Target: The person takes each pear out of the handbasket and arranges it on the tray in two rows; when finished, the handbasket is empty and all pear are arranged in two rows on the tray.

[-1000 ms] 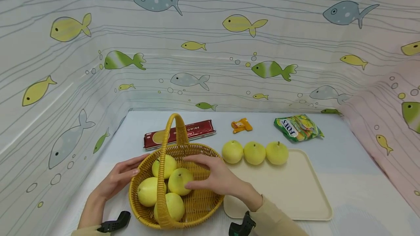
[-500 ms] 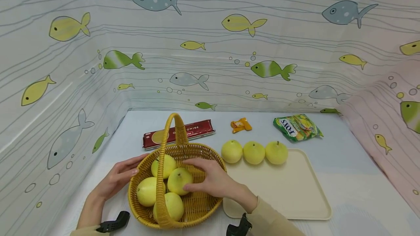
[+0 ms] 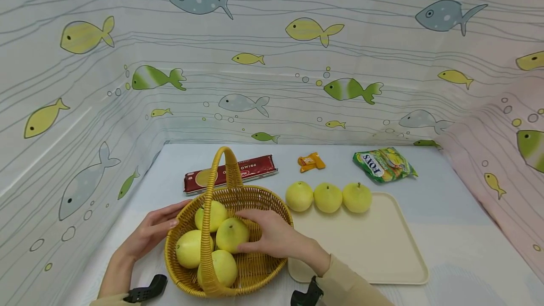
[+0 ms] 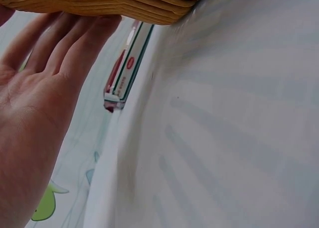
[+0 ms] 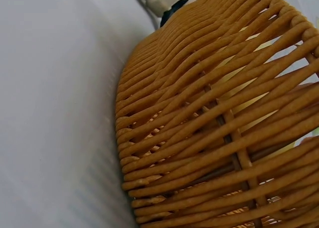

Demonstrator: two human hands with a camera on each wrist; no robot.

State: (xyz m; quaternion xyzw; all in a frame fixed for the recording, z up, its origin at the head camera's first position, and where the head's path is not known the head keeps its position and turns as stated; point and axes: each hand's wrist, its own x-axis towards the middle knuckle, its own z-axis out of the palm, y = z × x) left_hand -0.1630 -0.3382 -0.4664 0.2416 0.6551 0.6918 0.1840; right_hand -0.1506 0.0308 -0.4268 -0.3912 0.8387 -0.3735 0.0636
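A golden wicker basket (image 3: 272, 268) with a tall hoop handle (image 3: 208, 223) stands at the front left, holding several round yellow pears. My right hand (image 3: 276, 235) reaches inside it, thumb and fingers curved round the right side of the middle pear (image 3: 231, 235); its far fingertips are hidden. Another pear (image 3: 214, 216) sits behind that one, and others lie under the handle. My left hand (image 3: 148, 230) rests with fairly straight fingers against the basket's outer left side; in the left wrist view its fingertips meet the wicker rim (image 4: 139, 6). Basket weave (image 5: 219, 128) fills most of the right wrist view.
Three more pears (image 3: 327, 198) stand in a row along the far edge of a cream tray (image 3: 361, 249), right of the basket. Behind lie a red biscuit packet (image 3: 255, 167), small orange wrapped sweets (image 3: 311, 162) and a green FOX'S bag (image 3: 384, 164). Fish-patterned cloth walls surround the table.
My right hand has lowered slightly and drawn in closer round the middle pear. The pears, the basket and my left hand stay in place; the view shifts a little.
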